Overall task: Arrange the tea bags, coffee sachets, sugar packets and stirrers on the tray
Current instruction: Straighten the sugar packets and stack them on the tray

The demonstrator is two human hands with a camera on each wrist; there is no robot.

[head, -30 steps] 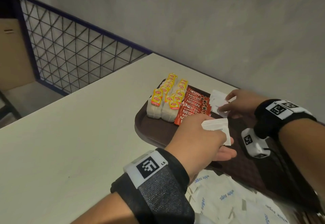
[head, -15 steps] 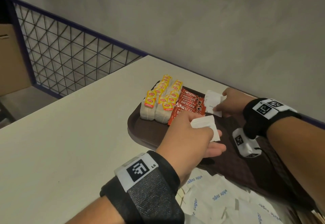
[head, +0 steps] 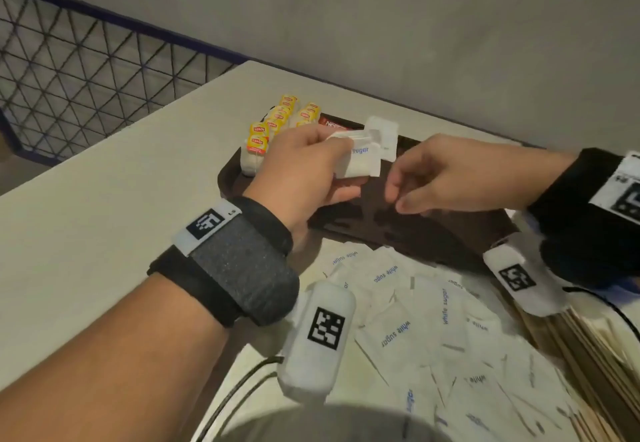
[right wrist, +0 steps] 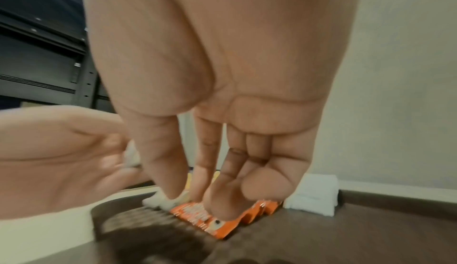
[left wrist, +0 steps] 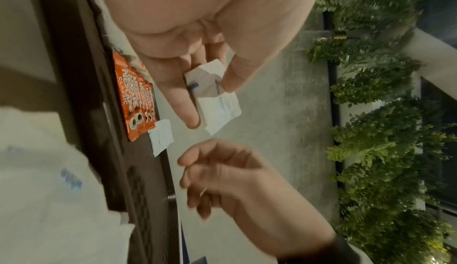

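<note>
My left hand (head: 341, 178) pinches a small stack of white sugar packets (head: 360, 164) over the brown tray (head: 450, 233); the left wrist view shows thumb and fingers on the stack (left wrist: 215, 100). My right hand (head: 398, 193) hovers just right of the stack, fingers loosely curled and holding nothing. Yellow-tagged tea bags (head: 273, 129) stand in rows at the tray's far left. Beside them lie red coffee sachets (head: 336, 122), also seen as orange-red coffee sachets (right wrist: 222, 227). White sugar packets (head: 382, 136) lean upright by the sachets at the far rim.
A loose heap of sugar packets (head: 415, 320) covers the table in front of the tray. Wooden stirrers (head: 571, 337) lie at the right, partly under my right wrist. A grey wall runs close behind the tray, and a wire fence (head: 86, 70) stands at the left.
My right hand has let go of the packets at the tray's far rim and drawn back toward the left hand. The left hand has lifted its stack slightly. My view has tilted down.
</note>
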